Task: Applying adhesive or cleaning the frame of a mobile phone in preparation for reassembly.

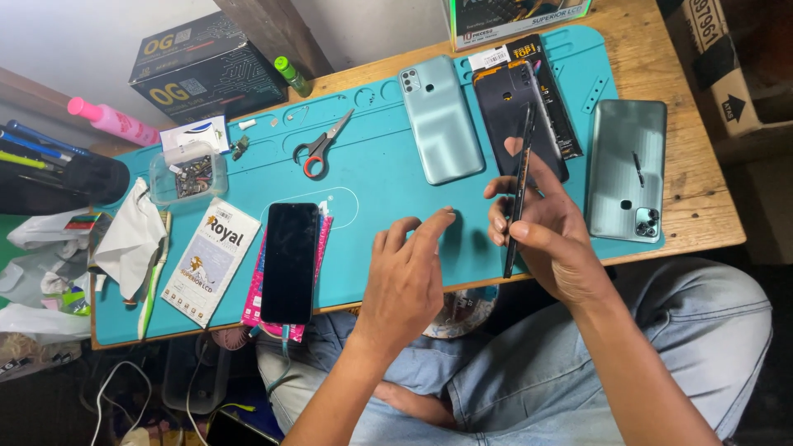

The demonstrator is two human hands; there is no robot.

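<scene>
Faded, softly creased denim covers the person's knees (578,363) at the bottom of the view, and both forearms rise from there toward the work surface. The right hand (549,235) is closed in a pinch around a thin, dark, flat phone part (519,186), held edge-on so it reads as a narrow black strip standing nearly upright; thumb and fingers clamp its lower half. The left hand (409,264) holds nothing: its fingers are loosely curled and the index finger stretches forward, tip on or just above the smooth teal silicone mat (372,165), which has moulded round and oblong recesses along its far edge.

A glossy black phone (289,263) lies face up left of the left hand, on top of a pink packet. Beside it sits a white printed carton (211,258). Further back lie steel scissors (324,147) with red-and-black handles, and a clear, rounded plastic tub (188,173) of small metal parts. Beyond the right hand rest a pale green, satin-finished back cover (442,120) and a black phone frame (516,111). A second greenish cover (626,169) lies on the bare wooden table (694,190) at the right.
</scene>
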